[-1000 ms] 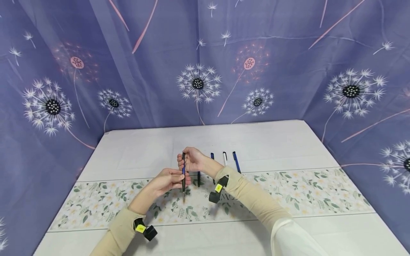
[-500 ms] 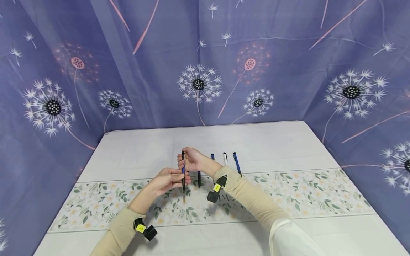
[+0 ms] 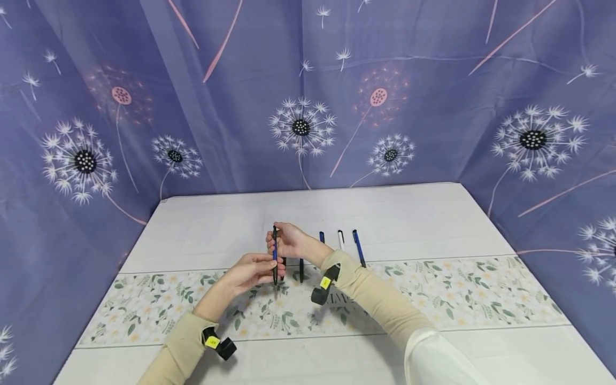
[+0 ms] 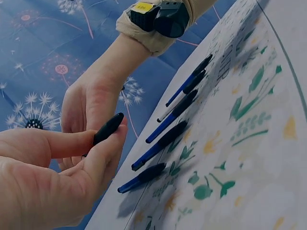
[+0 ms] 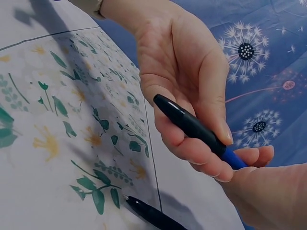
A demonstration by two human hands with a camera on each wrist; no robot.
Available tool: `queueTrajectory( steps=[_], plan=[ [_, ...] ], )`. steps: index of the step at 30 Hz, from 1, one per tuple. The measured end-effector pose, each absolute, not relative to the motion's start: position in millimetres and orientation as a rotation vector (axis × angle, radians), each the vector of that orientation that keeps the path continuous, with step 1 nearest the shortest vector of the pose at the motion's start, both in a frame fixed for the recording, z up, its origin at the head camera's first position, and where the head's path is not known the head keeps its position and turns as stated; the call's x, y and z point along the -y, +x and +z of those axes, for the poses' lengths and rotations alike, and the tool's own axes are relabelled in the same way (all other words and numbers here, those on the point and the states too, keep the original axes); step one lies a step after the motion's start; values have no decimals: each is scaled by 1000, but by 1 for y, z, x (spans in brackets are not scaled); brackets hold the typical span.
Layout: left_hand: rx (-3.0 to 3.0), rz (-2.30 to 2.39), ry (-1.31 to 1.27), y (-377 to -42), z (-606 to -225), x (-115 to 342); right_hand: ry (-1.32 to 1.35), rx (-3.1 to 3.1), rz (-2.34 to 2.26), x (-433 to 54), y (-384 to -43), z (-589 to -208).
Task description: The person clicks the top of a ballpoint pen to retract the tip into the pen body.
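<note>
Both hands hold one blue pen with a black grip (image 3: pixel 275 255), its lower end pointing toward the person. My left hand (image 3: pixel 251 271) pinches the black grip between thumb and fingers, also seen in the left wrist view on the grip (image 4: pixel 108 129). Farther up, my right hand (image 3: pixel 291 240) has its fingers curled round the upper barrel, its thumb by the top end. In the right wrist view no metal point shows at the end of the held pen (image 5: pixel 187 122). Just below the hands, a black-gripped pen (image 5: pixel 151 213) lies on the table with its metal point out.
Several pens lie in a row: a blue pen (image 3: pixel 359 248) at the right, a white pen (image 3: pixel 340 239) beside it, others partly hidden by my right arm. A floral strip (image 3: pixel 433 294) crosses the white table (image 3: pixel 409 214). A dandelion-print curtain (image 3: pixel 231 107) stands behind.
The lower end of the held pen looks shorter, its thin point gone from sight. Another pen now shows just behind it. Both hands have barely moved; the head view has shifted slightly.
</note>
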State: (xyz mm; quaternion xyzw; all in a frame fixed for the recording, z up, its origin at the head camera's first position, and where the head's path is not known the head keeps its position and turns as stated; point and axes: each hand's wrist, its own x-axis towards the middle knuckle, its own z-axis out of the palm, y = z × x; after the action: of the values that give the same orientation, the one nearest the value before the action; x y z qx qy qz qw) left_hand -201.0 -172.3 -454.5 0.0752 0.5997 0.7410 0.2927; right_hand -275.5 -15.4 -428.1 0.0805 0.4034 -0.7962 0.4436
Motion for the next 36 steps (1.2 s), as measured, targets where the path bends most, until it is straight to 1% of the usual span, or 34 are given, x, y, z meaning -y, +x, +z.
queueTrajectory(
  steps=[5, 18, 36],
  plan=[
    [-1633, 1940, 167, -202, -457, 175, 246, -984, -2018, 18, -276, -431],
    [-1721, 1941, 51, -202, -460, 178, 252, -1063, -2018, 25, -276, -435],
    [-1912, 1919, 6, -204, -461, 183, 253, -1141, -2048, 26, -277, -437]
  ],
)
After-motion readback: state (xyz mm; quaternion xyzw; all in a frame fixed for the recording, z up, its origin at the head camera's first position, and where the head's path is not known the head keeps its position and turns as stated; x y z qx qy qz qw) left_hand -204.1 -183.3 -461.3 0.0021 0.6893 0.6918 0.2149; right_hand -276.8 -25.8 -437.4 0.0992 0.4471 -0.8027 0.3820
